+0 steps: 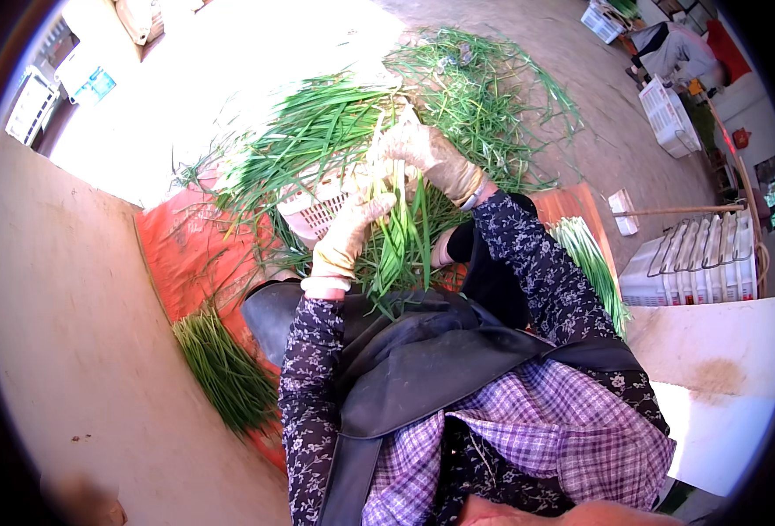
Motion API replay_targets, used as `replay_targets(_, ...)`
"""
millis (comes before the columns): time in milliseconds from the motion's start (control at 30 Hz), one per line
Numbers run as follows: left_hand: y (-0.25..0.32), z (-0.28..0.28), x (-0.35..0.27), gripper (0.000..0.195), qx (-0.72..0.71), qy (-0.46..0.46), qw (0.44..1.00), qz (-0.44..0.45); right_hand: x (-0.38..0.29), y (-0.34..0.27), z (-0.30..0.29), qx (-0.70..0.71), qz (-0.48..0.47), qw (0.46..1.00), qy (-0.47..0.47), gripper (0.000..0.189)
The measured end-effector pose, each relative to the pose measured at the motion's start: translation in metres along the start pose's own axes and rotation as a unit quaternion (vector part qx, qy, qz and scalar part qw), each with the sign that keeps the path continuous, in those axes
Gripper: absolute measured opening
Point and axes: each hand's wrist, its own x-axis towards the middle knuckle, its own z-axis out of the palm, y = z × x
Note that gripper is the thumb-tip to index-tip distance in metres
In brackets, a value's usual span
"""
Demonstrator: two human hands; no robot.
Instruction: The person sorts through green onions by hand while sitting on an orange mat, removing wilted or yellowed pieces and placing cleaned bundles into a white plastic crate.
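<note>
My left hand (pixel 348 233), in a pale stained glove, grips a small bunch of chive-like greens (pixel 404 243) whose leaves hang down towards my lap. Just above it my gloved right hand (pixel 427 154) is closed around the pale stalk ends of the same bunch. Its fingertips are partly hidden. Under and beyond my hands a pinkish plastic basket (pixel 312 207) with slotted sides carries a large heap of long greens (pixel 321 121), their leaves pointing left. A dark apron (pixel 427 368) covers my lap.
Loose leaf scraps (pixel 486 98) litter the floor beyond. Neat bundles lie at left (pixel 226 371) and right (pixel 588 269), by an orange-red sheet (pixel 187 243). A wall (pixel 65 296) stands close at left. White crates (pixel 696 269) stand at right; a person (pixel 676 56) bends farther back.
</note>
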Motion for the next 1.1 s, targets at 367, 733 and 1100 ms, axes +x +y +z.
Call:
replay_targets(367,-0.007,0.013,0.016,0.038,-0.08,-0.023,0.994,-0.076,0.023,-0.004,0.001,-0.076,-0.132,0.983,-0.104,0.041)
replay_targets(733,0.053,-0.019,0.007,0.03,-0.077,0.067,0.981,0.167,-0.012,-0.025,0.038,0.247,0.172,0.948,-0.107,0.049)
replay_targets(1100,0.04,-0.015,0.004,0.041,-0.023,0.099,0.99,0.099,-0.029,-0.006,0.053,-0.078,-0.097,0.989,-0.078,0.019)
